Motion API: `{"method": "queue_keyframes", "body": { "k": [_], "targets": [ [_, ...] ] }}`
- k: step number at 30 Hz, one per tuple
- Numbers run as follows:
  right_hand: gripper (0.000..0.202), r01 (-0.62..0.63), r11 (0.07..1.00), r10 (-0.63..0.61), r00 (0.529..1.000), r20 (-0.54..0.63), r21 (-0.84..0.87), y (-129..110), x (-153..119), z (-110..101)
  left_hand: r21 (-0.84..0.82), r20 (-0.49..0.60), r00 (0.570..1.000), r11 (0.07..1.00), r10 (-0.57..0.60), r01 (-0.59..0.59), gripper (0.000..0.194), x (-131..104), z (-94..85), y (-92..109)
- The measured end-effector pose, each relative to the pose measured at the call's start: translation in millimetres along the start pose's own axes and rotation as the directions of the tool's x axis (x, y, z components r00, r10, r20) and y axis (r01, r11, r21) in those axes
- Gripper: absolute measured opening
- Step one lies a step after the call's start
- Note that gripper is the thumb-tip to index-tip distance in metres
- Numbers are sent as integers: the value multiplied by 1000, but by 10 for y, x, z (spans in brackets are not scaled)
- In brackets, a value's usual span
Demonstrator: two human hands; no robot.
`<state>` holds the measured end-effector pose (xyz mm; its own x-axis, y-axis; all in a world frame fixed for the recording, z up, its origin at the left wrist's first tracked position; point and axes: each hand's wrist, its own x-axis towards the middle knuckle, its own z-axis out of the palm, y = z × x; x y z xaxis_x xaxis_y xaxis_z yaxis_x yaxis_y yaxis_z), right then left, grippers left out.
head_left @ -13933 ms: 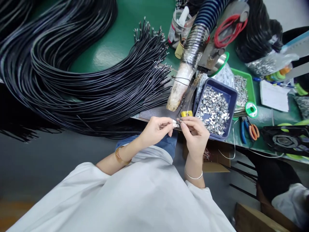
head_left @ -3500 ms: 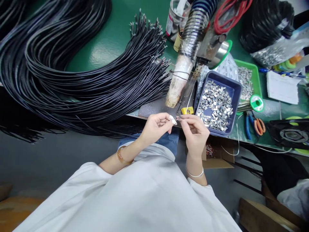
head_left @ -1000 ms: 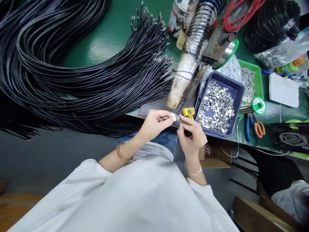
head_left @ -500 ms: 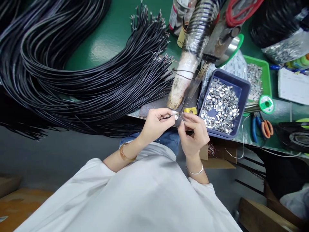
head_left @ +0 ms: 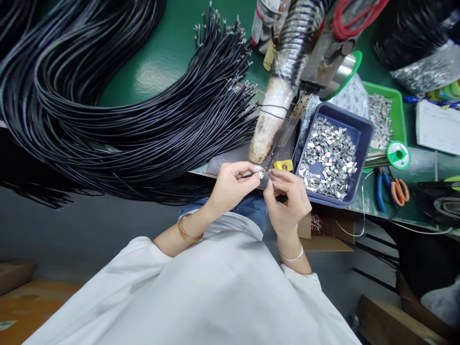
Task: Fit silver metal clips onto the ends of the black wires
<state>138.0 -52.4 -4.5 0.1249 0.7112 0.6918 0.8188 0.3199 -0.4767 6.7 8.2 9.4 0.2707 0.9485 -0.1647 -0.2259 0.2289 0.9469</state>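
Observation:
At the table's front edge, my left hand (head_left: 233, 184) pinches a thin black cable near its end, with white tape or covering on its fingertips. Facing it, my right hand (head_left: 289, 199) has thumb and fingers closed on a tiny metal piece at the cable's end, too small to make out fully. Just above the fingers are a soldering tool's thin tip (head_left: 275, 152) and a yellow block (head_left: 283, 165). A large bundle of black cables (head_left: 143, 124) lies left, its stripped ends near the duct. The blue tray (head_left: 363, 143) of small metal parts stands right of my right hand.
A foil-wrapped duct (head_left: 275, 105) slants down to just above my hands. Further right are a green tray (head_left: 397, 110) of metal parts, a solder spool (head_left: 398, 155), pliers (head_left: 398, 190) and white paper (head_left: 438, 127). Cardboard boxes (head_left: 391, 321) sit below the table.
The hands stay close together with almost no movement; the right fingertips have shifted slightly left. The view has moved very slightly.

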Motion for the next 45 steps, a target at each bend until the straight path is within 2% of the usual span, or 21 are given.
{"method": "queue_keyframes", "body": {
  "k": [15, 20, 25, 32, 38, 40, 43, 45],
  "targets": [
    [18, 11, 1000, -11, 1000, 3, -10, 3, -22, -14, 117, 14, 998, 991, 62, -63, 10, -52, -18, -38],
    [17, -19, 1000, 19, 1000, 6, 7, 6, -8, -3, 179, 42, 991, 974, 131, -136, 11, -67, -11, -68],
    [19, 6, 1000, -6, 1000, -7, -14, -10, 4, -12, 266, 38, 970, 933, 240, -241, 13, -72, -24, -77],
    [19, 20, 1000, -20, 1000, 13, -4, -10, -34, -37, 160, 54, 994, 982, 97, -105, 12, -59, -32, -61],
    [21, 84, 994, -85, 996, -7, -74, 2, -8, -55, 172, 114, 989, 979, 89, -108, 7, -93, -71, -107],
    [19, 39, 999, -39, 999, -21, -35, 3, 7, -53, 153, 128, 988, 982, 89, -108, 7, -111, -87, -105],
    [14, -78, 995, 78, 997, 2, 61, -7, 22, -46, 35, 183, 982, 998, 53, -60, 12, -119, -95, -77],
    [14, -77, 995, 77, 997, 9, 57, -18, 25, -42, -29, 176, 984, 999, 31, -27, 15, -111, -88, -59]
  ]
}}
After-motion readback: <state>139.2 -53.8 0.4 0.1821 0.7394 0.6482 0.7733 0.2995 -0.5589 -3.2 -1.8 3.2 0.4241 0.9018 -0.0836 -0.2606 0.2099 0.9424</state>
